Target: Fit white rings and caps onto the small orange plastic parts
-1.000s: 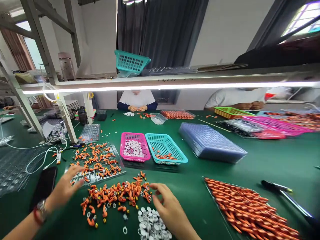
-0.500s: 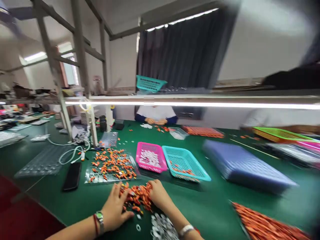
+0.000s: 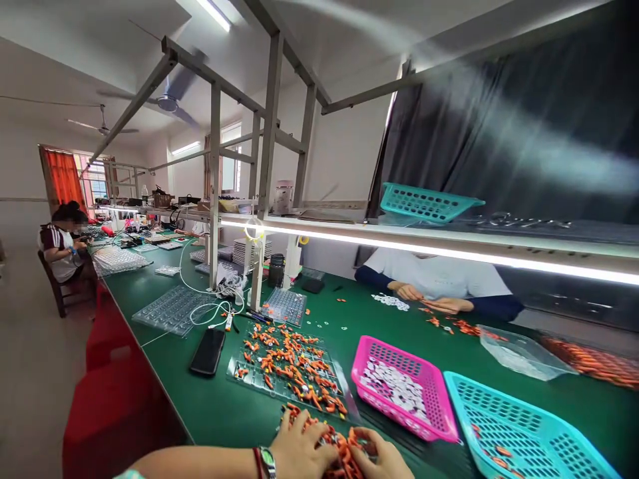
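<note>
Left hand [image 3: 300, 451] splayed, right hand [image 3: 383, 458] curled, can't tell if gripping; orange parts [image 3: 344, 447] heaped between, touching both, neither hand nearer, no common long axis.

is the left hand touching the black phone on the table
Apart: the head view shows the left hand over the orange parts, with bare green tabletop between it and the black phone.

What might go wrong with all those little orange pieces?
The left hand and right hand are at a loose pile of orange pieces, which could scatter. The tray just beyond is crowded too; a nudge might mix the two lots. A knock to the pink basket might spill its white pieces.
</note>
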Motion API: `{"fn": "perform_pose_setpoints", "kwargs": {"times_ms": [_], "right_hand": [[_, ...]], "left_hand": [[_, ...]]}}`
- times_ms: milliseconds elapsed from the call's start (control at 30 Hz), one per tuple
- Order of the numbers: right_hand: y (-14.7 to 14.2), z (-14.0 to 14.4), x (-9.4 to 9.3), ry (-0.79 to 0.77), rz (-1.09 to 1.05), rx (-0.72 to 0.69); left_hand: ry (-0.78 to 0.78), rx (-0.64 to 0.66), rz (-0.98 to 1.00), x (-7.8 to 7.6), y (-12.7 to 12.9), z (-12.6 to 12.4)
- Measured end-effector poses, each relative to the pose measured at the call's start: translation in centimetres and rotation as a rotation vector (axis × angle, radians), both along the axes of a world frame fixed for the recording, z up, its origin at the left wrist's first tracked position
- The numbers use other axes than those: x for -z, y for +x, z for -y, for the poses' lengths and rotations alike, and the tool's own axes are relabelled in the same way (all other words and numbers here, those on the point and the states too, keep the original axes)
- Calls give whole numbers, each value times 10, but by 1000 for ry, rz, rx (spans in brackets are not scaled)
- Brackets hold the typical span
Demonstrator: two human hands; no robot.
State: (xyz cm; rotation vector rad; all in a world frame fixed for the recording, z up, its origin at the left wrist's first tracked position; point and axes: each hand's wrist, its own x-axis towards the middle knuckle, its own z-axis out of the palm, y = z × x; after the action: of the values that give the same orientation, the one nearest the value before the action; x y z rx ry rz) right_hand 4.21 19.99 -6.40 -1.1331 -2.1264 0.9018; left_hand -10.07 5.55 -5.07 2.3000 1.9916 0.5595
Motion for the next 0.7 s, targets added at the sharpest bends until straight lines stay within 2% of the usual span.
{"fn": "perform_pose_setpoints", "kwargs": {"times_ms": [167,300,500,700], "right_hand": [[-3,-5,-1,-11,17,22],[-1,-8,-2,-48,-1,16],[7,-5,-10,-68,-96,8],[36,17,-36,-106,-410,19]], "left_hand": [[9,55,-31,17,-11,8],[1,82,-10,22,-15,10],[-28,89,63,13,-12,8],[-84,152,158,-5,-9,22]]}}
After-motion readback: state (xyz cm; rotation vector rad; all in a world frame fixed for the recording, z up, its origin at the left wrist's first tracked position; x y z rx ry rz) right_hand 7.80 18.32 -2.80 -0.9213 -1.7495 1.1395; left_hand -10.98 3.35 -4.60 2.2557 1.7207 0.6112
